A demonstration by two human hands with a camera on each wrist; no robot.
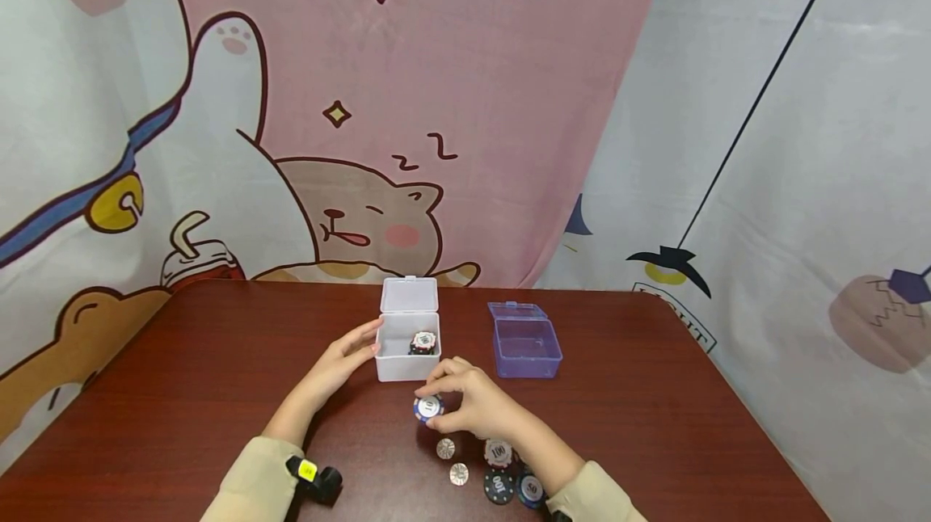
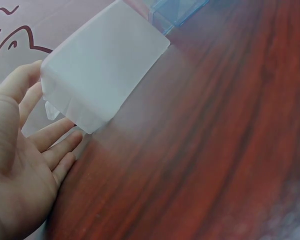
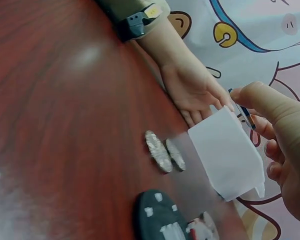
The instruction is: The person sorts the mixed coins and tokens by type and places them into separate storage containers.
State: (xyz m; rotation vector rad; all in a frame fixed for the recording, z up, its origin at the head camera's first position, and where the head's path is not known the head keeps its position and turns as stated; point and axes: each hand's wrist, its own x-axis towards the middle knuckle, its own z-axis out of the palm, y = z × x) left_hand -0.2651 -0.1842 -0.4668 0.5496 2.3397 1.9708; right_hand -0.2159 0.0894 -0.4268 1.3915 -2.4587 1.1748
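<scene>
My right hand (image 1: 476, 401) pinches a blue-and-white poker chip (image 1: 429, 408) marked 10 between thumb and fingers, just in front of the white plastic box (image 1: 408, 369). In the right wrist view the chip (image 3: 246, 116) shows edge-on. The box stands with its lid (image 1: 410, 296) raised at the back, and a small stack of poker chips (image 1: 423, 342) sits inside at the right. My left hand (image 1: 333, 367) rests its fingertips against the box's left side. Seen from the left wrist, those fingers (image 2: 52, 135) are fairly straight beside the box wall.
Right of the white box stands a translucent purple box (image 1: 527, 366), lid up. Two silvery round pieces (image 1: 446, 448) lie near me. Beside them are a white-faced 100 chip (image 1: 498, 452), a black 100 chip (image 1: 499, 486) and a blue 50 chip (image 1: 531, 490), partly under my right forearm.
</scene>
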